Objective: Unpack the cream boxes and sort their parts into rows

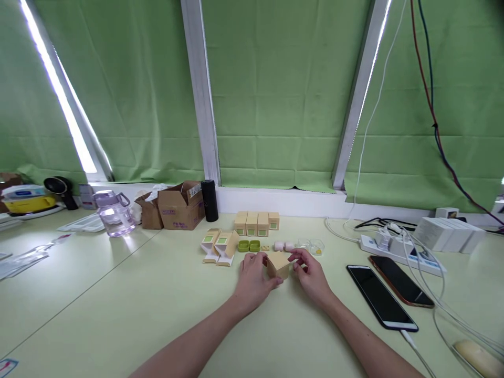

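Observation:
Fingers of my left hand [254,279] wrap the left side of a small tan box [277,264], its thumb at the near lower edge. At the box's right side, my right hand [310,274] has its fingers bent, the tips at the upper right edge. Just beyond are two green containers [249,245], small printed pieces [265,248], two pale pink pieces [284,245] and clear round containers [316,247]. Two opened boxes with green labels [226,247] lie to the left. Several closed tan boxes [252,223] stand in a row behind.
Two phones [381,296] and a power strip [401,254] with tangled cables lie at right, beside white boxes [447,234]. Back left are a cardboard box [179,209], a black cylinder [209,200] and a purple bottle [114,213].

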The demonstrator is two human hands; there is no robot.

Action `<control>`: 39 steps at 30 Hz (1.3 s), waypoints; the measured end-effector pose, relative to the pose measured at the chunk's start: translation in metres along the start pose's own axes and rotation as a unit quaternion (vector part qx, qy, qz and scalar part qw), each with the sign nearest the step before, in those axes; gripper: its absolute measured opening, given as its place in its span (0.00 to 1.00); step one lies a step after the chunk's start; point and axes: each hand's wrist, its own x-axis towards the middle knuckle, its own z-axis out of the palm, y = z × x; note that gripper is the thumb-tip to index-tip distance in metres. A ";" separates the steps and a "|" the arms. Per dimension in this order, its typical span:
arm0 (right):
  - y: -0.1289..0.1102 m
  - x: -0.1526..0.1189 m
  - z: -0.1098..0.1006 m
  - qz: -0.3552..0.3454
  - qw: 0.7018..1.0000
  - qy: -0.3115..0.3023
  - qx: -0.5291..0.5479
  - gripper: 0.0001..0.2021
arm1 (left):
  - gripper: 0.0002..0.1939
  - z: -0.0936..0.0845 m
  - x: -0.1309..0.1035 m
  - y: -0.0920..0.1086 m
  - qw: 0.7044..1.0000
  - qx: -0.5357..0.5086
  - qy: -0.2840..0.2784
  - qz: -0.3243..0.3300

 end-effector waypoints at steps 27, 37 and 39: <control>-0.053 -0.033 0.011 -0.323 0.928 0.087 -0.164 0.30 | 0.22 -0.014 -0.016 -0.001 0.816 0.206 0.325 0.432; -0.056 -0.033 0.010 -0.297 0.936 0.068 -0.173 0.28 | 0.20 -0.009 -0.014 -0.006 0.835 0.216 0.294 0.413; -0.055 -0.033 0.010 -0.289 0.940 0.058 -0.174 0.27 | 0.19 -0.008 -0.014 -0.005 0.834 0.223 0.289 0.413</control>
